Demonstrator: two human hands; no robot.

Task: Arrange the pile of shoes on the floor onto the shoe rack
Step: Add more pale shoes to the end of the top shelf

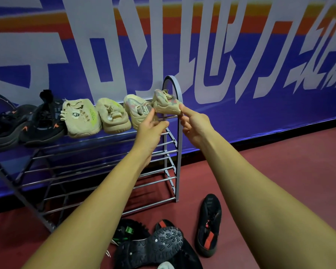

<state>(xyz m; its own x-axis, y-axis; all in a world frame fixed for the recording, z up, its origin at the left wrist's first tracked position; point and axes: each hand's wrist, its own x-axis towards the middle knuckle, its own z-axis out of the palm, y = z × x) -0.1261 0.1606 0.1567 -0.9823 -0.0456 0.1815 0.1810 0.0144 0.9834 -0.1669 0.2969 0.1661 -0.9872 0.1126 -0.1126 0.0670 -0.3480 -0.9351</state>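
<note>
Your right hand point(194, 126) pinches the tan shoe point(166, 102) between thumb and fingers at the right end of the shoe rack point(179, 152) top shelf, your left hand point(150, 131) touching its side, hold unclear, probably to square it beside its mate point(137, 110).

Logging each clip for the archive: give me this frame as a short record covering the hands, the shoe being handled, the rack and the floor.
left hand: grips the beige patterned shoe from its left
right hand: pinches the same shoe from its right, thumb on top
shoe position: right end of the shoe rack top tier, beside the arch
top tier, left to right: two black shoes, three beige shoes
floor: dark shoe pile; one black-and-red shoe apart to its right
</note>
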